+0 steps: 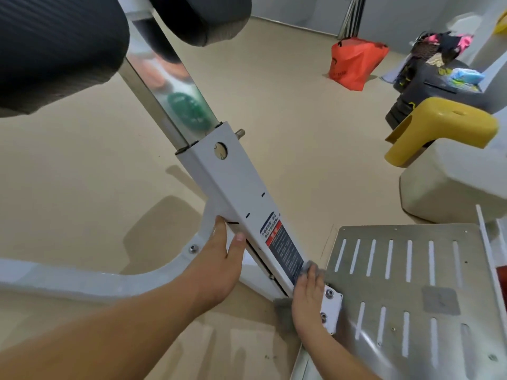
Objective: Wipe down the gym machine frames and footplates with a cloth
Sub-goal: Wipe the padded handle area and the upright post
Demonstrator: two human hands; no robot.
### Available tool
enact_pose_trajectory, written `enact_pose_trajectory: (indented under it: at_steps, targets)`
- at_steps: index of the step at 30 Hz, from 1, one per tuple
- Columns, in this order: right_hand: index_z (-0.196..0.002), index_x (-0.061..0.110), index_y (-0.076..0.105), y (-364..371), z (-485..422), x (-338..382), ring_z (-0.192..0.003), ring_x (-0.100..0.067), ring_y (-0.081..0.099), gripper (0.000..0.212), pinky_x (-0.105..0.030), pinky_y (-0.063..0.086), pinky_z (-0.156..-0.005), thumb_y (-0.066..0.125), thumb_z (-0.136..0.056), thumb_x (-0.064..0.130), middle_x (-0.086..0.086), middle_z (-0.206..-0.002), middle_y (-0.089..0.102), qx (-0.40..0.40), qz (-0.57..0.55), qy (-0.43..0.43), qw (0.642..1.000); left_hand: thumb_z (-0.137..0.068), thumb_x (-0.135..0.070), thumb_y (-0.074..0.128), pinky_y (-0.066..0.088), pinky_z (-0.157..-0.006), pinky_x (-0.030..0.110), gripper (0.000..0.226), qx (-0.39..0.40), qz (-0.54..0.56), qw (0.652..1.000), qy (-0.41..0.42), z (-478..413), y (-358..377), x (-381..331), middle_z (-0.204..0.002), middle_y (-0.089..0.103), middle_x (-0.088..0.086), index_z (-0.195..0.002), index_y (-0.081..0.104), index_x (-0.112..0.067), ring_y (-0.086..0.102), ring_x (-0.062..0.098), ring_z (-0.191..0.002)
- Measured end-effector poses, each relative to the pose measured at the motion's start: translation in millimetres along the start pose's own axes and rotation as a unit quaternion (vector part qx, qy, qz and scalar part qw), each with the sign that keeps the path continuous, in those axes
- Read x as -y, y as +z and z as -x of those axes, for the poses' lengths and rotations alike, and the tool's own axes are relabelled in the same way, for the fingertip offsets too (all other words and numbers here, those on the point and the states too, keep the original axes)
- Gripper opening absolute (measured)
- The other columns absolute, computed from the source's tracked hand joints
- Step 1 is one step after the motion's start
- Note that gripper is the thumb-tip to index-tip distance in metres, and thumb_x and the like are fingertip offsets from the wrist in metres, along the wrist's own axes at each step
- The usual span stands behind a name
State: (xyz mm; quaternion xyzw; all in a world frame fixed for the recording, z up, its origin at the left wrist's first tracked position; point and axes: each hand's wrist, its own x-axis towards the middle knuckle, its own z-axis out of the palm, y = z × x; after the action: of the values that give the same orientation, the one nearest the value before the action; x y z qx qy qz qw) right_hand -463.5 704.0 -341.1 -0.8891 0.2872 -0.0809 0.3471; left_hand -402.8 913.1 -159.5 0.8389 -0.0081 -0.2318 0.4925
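Note:
A white square frame post (233, 185) slants down from the black pads to its base by the metal footplate (406, 272). My left hand (222, 259) grips the post's left edge low down, thumb on the front face. My right hand (307, 300) presses a grey cloth (311, 268) against the bottom of the post, just below the warning label (282, 248) and beside the bolted white bracket (332, 305). Part of the cloth pokes out under the wrist. The footplate is bare steel with rows of slots.
Black padded rollers (55, 45) hang overhead at top left. A white curved base beam (82, 278) runs left along the beige floor. At right stand a yellow stool (444, 124), a white machine housing (452, 182), black weight plates and an orange bag (354, 61).

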Motion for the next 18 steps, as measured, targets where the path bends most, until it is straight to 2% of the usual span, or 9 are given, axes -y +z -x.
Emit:
enact_pose_trajectory:
  at_steps: [1,2,3,4,5,6,8,13,18]
  targets:
    - [-0.148,0.0,0.035,8,-5,9,-0.146,-0.044,0.02,0.054,-0.062,0.037,-0.113,0.031,-0.095,-0.007,-0.028,-0.161,0.022,-0.016,-0.023,-0.031,0.999,-0.105,-0.058,0.025,0.01,-0.12,0.028,0.07,0.004,-0.004,1.0,0.0,1,0,0,-0.17,0.002,-0.014,-0.162,-0.01,-0.036,0.006,0.01,-0.157]
    - [-0.134,-0.008,0.04,13,-12,26,-0.137,-0.051,0.028,0.05,-0.065,0.044,-0.105,0.044,-0.084,-0.005,-0.037,-0.153,0.029,0.04,-0.004,-0.094,0.995,-0.105,-0.058,0.025,0.01,-0.121,0.029,0.071,0.003,-0.012,1.0,0.0,1,-1,-1,-0.171,0.004,-0.014,-0.162,-0.01,-0.035,0.007,0.011,-0.157]
    - [-0.132,-0.009,0.039,13,-16,52,-0.139,-0.053,0.029,0.055,-0.068,0.043,-0.105,0.057,-0.082,0.004,-0.04,-0.154,0.029,0.067,0.008,-0.125,0.99,-0.105,-0.059,0.025,0.013,-0.123,0.031,0.071,-0.004,-0.019,1.0,-0.001,-1,-3,-1,-0.17,0.009,-0.012,-0.162,-0.009,-0.035,0.013,0.014,-0.157]
    - [-0.146,-0.004,0.033,9,-16,83,-0.148,-0.05,0.019,0.069,-0.068,0.033,-0.114,0.062,-0.087,0.017,-0.034,-0.163,0.019,0.096,0.0,-0.147,0.984,-0.105,-0.06,0.025,0.018,-0.124,0.034,0.071,-0.013,-0.026,1.0,-0.001,-4,-7,-2,-0.169,0.017,-0.008,-0.163,-0.009,-0.036,0.021,0.018,-0.155]
    - [-0.161,0.011,0.02,0,-16,116,-0.157,-0.039,0.002,0.076,-0.061,0.016,-0.124,0.052,-0.097,0.037,-0.019,-0.17,0.001,0.074,-0.005,-0.18,0.981,-0.104,-0.06,0.026,0.023,-0.124,0.037,0.072,-0.027,-0.027,0.999,0.0,-8,-12,-4,-0.168,0.025,-0.004,-0.163,-0.007,-0.035,0.028,0.021,-0.153]
    - [-0.164,0.028,0.004,-7,-17,151,-0.158,-0.027,-0.014,0.074,-0.05,-0.001,-0.128,0.032,-0.1,0.053,-0.005,-0.171,-0.014,0.074,-0.018,-0.21,0.975,-0.105,-0.058,0.026,0.026,-0.123,0.04,0.072,-0.043,-0.024,0.999,0.004,-12,-19,-8,-0.167,0.029,0.0,-0.164,-0.005,-0.031,0.033,0.023,-0.151]
    - [-0.159,0.035,-0.012,-17,-21,210,-0.154,-0.016,-0.026,0.071,-0.038,-0.015,-0.125,0.007,-0.095,0.06,0.003,-0.168,-0.024,0.053,-0.048,-0.276,0.959,-0.107,-0.053,0.024,0.023,-0.123,0.035,0.069,-0.087,-0.019,0.996,0.008,-16,-35,-17,-0.167,0.029,0.005,-0.165,0.002,-0.022,0.031,0.024,-0.152]
    - [-0.163,0.037,-0.001,-38,-39,293,-0.154,-0.01,-0.023,0.068,-0.036,-0.014,-0.125,0.017,-0.101,0.058,0.009,-0.171,-0.016,0.062,-0.044,-0.365,0.928,-0.109,-0.049,0.02,0.028,-0.111,0.027,0.064,-0.183,-0.023,0.983,0.002,-15,-84,-25,-0.168,0.025,0.004,-0.165,0.011,-0.019,0.027,0.024,-0.153]
    - [-0.162,0.037,0.001,-28,-37,266,-0.156,-0.008,-0.014,0.066,-0.04,-0.002,-0.128,0.023,-0.103,0.057,0.013,-0.171,-0.009,0.04,-0.068,-0.376,0.923,-0.107,-0.055,0.019,0.019,-0.122,0.035,0.067,-0.192,-0.011,0.98,-0.04,-9,-104,-9,-0.169,0.022,0.002,-0.165,0.009,-0.022,0.024,0.023,-0.155]
